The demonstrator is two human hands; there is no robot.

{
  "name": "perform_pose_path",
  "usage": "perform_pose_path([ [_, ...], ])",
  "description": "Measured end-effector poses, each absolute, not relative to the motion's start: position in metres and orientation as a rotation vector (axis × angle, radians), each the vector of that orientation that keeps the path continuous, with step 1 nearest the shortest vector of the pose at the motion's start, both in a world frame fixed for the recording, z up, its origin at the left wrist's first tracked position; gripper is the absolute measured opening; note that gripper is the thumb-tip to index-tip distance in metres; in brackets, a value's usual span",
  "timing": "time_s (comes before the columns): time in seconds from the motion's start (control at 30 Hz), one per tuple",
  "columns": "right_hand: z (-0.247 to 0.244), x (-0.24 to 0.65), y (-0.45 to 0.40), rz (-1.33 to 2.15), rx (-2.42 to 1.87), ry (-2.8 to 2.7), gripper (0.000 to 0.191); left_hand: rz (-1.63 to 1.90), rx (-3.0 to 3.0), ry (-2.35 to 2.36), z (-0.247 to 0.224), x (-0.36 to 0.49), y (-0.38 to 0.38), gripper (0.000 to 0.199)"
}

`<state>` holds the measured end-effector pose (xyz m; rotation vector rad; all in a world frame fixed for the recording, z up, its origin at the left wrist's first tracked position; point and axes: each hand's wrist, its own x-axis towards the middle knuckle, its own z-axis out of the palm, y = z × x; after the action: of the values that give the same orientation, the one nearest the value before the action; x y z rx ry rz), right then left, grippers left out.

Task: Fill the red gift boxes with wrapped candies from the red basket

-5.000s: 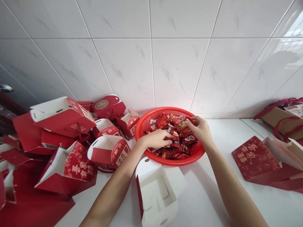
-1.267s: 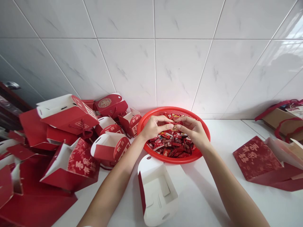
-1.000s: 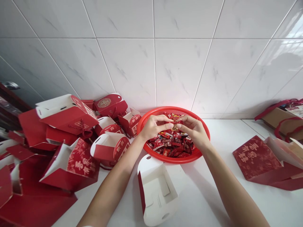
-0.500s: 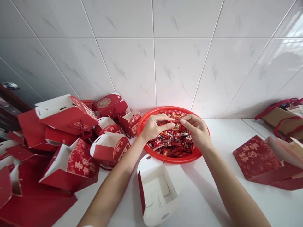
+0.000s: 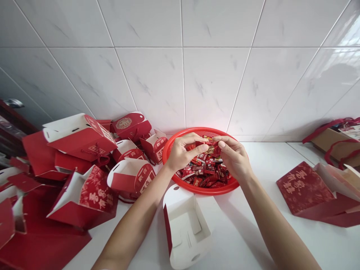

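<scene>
Between my two hands is a red wrapped candy, held above a red plastic basket. My left hand pinches its left end between thumb and fingers. The other end is gripped by my right hand, thumb on top. Many more red-wrapped candies fill the basket below. Close in front of the basket lies an open box, white inside and red outside, with nothing in it.
Several red gift boxes with gold and white print are piled at the left. A larger red box stands open at the right, with a brown box with red ribbon behind it. The tiled wall closes off the back.
My hands have tilted the candy wrapper so more of its red face shows. The fingers have shifted slightly; the boxes and basket stay in place.
</scene>
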<state>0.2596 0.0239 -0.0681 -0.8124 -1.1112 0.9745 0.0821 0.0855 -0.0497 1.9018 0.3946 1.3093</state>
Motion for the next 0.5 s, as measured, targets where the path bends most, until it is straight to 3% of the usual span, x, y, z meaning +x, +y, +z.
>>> perform_pose_path([
  [0.2, -0.0652, 0.2605, 0.0214, 1.077, -0.749, -1.115, 0.035, 1.258, 1.946, 0.418, -0.0450, 0.0722, 0.0887, 0.017],
  [0.37, -0.0644, 0.2599, 0.0215, 1.014, -0.779, -1.077, 0.031, 1.234, 1.973, 0.423, -0.0441, 0.0709, 0.0888, 0.016],
  [0.5, -0.0684, 0.2582, 0.0239, 0.897, -0.831, -1.044, 0.040, 1.230, 1.982, 0.397, -0.0437, 0.0721, 0.0882, 0.012],
])
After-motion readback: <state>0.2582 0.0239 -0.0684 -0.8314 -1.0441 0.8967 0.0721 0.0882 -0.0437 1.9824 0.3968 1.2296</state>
